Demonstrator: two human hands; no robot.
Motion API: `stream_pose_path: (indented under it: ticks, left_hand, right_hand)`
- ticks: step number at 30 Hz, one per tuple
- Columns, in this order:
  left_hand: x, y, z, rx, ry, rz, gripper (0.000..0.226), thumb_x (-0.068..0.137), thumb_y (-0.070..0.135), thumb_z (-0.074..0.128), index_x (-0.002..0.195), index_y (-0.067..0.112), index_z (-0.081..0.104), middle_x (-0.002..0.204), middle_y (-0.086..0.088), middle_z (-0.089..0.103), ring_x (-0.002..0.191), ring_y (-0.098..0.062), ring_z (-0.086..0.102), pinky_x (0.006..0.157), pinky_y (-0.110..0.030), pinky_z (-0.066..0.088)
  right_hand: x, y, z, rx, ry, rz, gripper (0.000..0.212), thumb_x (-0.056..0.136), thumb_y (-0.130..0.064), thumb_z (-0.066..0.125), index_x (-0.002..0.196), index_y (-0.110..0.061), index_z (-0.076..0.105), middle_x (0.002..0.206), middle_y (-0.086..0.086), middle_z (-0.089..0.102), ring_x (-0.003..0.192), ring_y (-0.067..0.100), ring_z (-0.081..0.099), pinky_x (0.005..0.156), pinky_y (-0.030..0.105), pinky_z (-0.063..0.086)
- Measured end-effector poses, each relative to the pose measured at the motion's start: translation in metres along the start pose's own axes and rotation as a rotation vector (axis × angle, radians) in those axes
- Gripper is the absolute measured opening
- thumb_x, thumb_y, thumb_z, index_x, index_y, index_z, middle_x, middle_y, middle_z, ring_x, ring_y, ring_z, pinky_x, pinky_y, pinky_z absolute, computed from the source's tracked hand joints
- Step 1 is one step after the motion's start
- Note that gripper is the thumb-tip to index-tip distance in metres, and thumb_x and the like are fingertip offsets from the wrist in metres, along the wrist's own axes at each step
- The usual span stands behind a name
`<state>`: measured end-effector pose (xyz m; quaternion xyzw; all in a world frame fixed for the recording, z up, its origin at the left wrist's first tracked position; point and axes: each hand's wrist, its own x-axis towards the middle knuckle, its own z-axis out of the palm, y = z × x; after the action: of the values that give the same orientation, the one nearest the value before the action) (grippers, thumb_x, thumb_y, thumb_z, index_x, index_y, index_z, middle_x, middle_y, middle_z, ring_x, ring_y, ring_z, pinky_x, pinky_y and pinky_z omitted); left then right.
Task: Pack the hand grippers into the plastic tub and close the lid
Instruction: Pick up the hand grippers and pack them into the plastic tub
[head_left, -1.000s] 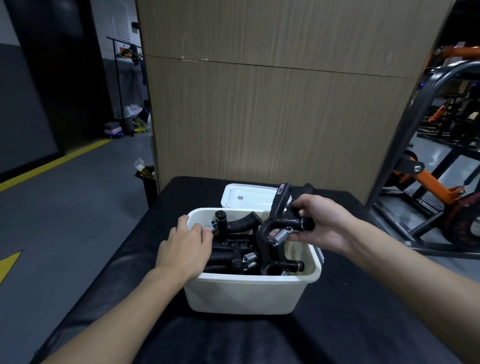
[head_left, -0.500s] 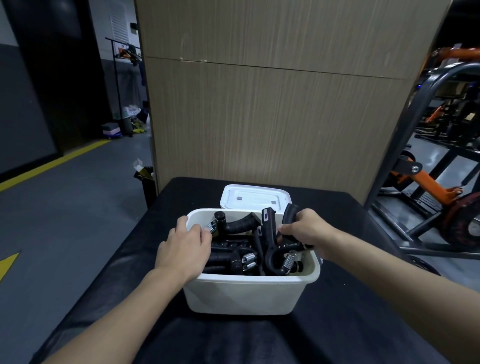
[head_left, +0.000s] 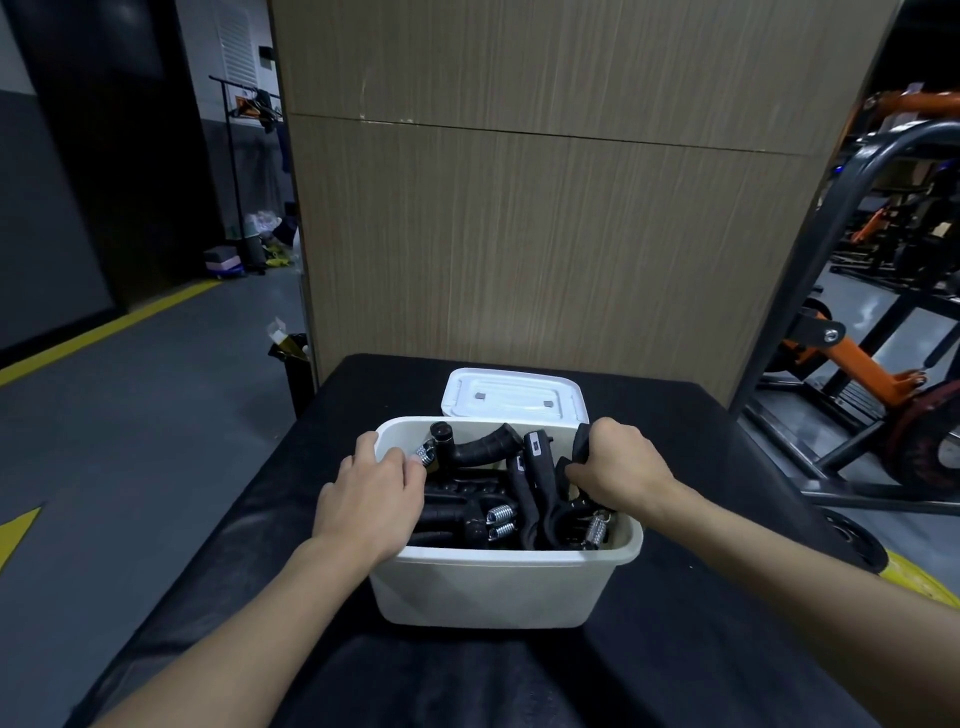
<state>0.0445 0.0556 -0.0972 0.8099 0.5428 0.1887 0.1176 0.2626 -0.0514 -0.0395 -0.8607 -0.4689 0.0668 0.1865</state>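
Tub (head_left: 483, 592): white plastic, smooth, matt. Lid (head_left: 511, 397): white plastic, slight sheen. Hand grippers (head_left: 535, 483): black matt grips, bright metal springs (head_left: 501, 514). Panel (head_left: 519, 234): matt wood grain.

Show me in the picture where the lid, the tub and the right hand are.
lid (head_left: 511, 397): head view, on its flat middle.
tub (head_left: 483, 592): head view, on its near wall.
right hand (head_left: 618, 470): head view, on its back.

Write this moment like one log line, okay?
right hand: grips hand gripper in tub | left hand: holds tub rim | lid: off, behind tub
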Motion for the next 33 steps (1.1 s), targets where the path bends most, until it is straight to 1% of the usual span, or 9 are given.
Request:
stream_pose_path:
  ticks: [3, 9, 12, 16, 19, 23, 26, 29, 33]
  left_hand:
    - [0.000, 0.000, 0.001, 0.007, 0.002, 0.000, 0.037, 0.101, 0.037, 0.024, 0.094, 0.020, 0.056, 0.144, -0.002, 0.033, 0.105, -0.026, 0.047, 0.083, -0.043, 0.041]
    - [0.001, -0.002, 0.001, 0.010, -0.011, -0.003, 0.038, 0.101, 0.037, 0.023, 0.095, 0.019, 0.056, 0.142, -0.001, 0.034, 0.104, -0.026, 0.046, 0.083, -0.043, 0.040]
    - [-0.001, 0.001, -0.001, 0.099, -0.023, 0.010, 0.037, 0.101, 0.038, 0.023, 0.102, 0.022, 0.056, 0.139, -0.002, 0.037, 0.108, -0.024, 0.047, 0.091, -0.047, 0.037]
    - [0.012, 0.016, -0.010, 0.318, 0.132, 0.300, 0.033, 0.096, 0.035, 0.039, 0.124, 0.027, 0.053, 0.138, 0.004, 0.047, 0.128, -0.020, 0.041, 0.107, -0.054, 0.024]
    - [0.034, 0.048, -0.013, 0.141, 0.002, 0.499, 0.032, 0.094, 0.027, 0.048, 0.125, 0.026, 0.054, 0.130, 0.007, 0.056, 0.123, -0.018, 0.048, 0.106, -0.045, 0.030]
    - [0.054, 0.079, 0.009, 0.155, -0.139, 0.649, 0.040, 0.090, 0.023, 0.056, 0.130, 0.030, 0.053, 0.130, 0.007, 0.057, 0.122, -0.018, 0.050, 0.102, -0.041, 0.031]
    - [0.061, 0.082, 0.018, 0.174, -0.180, 0.640, 0.035, 0.089, 0.019, 0.056, 0.121, 0.033, 0.058, 0.122, 0.009, 0.061, 0.115, -0.018, 0.055, 0.097, -0.043, 0.031]
    - [0.064, 0.077, 0.020, 0.150, -0.093, 0.633, 0.020, 0.091, 0.015, 0.051, 0.104, 0.025, 0.062, 0.110, 0.007, 0.065, 0.104, -0.021, 0.060, 0.094, -0.041, 0.035]
    - [0.063, 0.073, 0.021, 0.135, -0.066, 0.640, 0.018, 0.090, 0.015, 0.050, 0.100, 0.019, 0.065, 0.102, 0.003, 0.068, 0.096, -0.027, 0.062, 0.087, -0.041, 0.045]
  right_hand:
    - [0.000, 0.000, 0.000, 0.030, -0.031, 0.015, 0.013, 0.074, -0.015, 0.062, 0.069, -0.008, 0.052, 0.078, 0.014, 0.068, 0.064, 0.025, 0.056, 0.054, 0.033, 0.045]
    - [-0.004, -0.004, 0.001, -0.012, 0.009, 0.018, 0.022, 0.077, -0.024, 0.061, 0.066, -0.010, 0.047, 0.066, 0.004, 0.057, 0.060, 0.024, 0.050, 0.053, 0.029, 0.040]
    - [-0.001, -0.006, 0.003, -0.027, 0.005, 0.030, 0.019, 0.075, -0.023, 0.059, 0.067, -0.011, 0.047, 0.065, 0.003, 0.055, 0.058, 0.023, 0.048, 0.051, 0.027, 0.039]
    - [0.002, -0.006, 0.007, -0.006, 0.013, 0.059, 0.018, 0.075, -0.022, 0.060, 0.066, -0.012, 0.049, 0.062, 0.001, 0.054, 0.056, 0.021, 0.048, 0.050, 0.026, 0.037]
    - [0.004, -0.005, 0.012, 0.007, 0.021, 0.076, 0.020, 0.076, -0.021, 0.060, 0.064, -0.012, 0.047, 0.062, 0.001, 0.054, 0.056, 0.022, 0.049, 0.049, 0.026, 0.036]
    - [0.004, -0.004, 0.021, 0.030, 0.023, 0.082, 0.016, 0.077, -0.023, 0.056, 0.066, -0.013, 0.049, 0.069, 0.001, 0.059, 0.065, 0.025, 0.057, 0.059, 0.029, 0.041]
    - [0.002, -0.003, 0.027, -0.018, 0.060, 0.049, 0.013, 0.079, -0.022, 0.051, 0.068, -0.015, 0.049, 0.070, 0.000, 0.061, 0.070, 0.024, 0.059, 0.078, 0.036, 0.037]
    - [0.000, -0.003, 0.028, -0.062, 0.080, 0.016, 0.015, 0.081, -0.019, 0.046, 0.067, -0.015, 0.045, 0.070, 0.000, 0.060, 0.067, 0.024, 0.054, 0.080, 0.039, 0.029]
    - [-0.006, 0.000, 0.033, -0.217, 0.083, -0.054, 0.023, 0.087, -0.016, 0.044, 0.064, -0.017, 0.040, 0.068, -0.001, 0.052, 0.069, 0.027, 0.051, 0.079, 0.039, 0.026]
